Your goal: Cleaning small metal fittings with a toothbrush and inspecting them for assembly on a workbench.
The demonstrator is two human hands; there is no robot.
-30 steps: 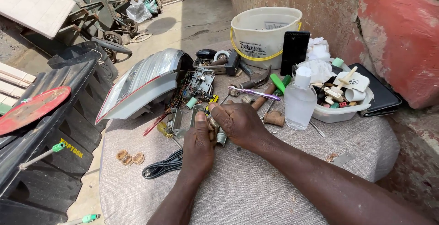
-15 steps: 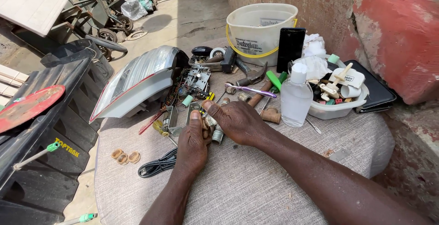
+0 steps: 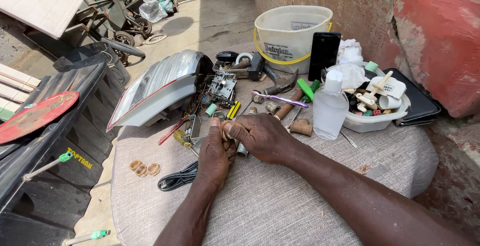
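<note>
Hands meet at the tabletop (image 3: 280, 201) centre: left hand (image 3: 216, 152) and right hand (image 3: 260, 136) pressed together, pinching a small metal part (image 3: 242, 149) for steadiness. Circuit board (image 3: 220, 87) lies at eleven o'clock, clear bottle (image 3: 330, 107) at two, rings (image 3: 144, 168) at nine.

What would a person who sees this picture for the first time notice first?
The two hands meet at the middle of the cloth-covered table: the left hand and right hand pinch a small part between them. Behind them lies a grey plastic housing with an exposed circuit board. Farther back stands a cream bucket, right of it a clear bottle.
</note>
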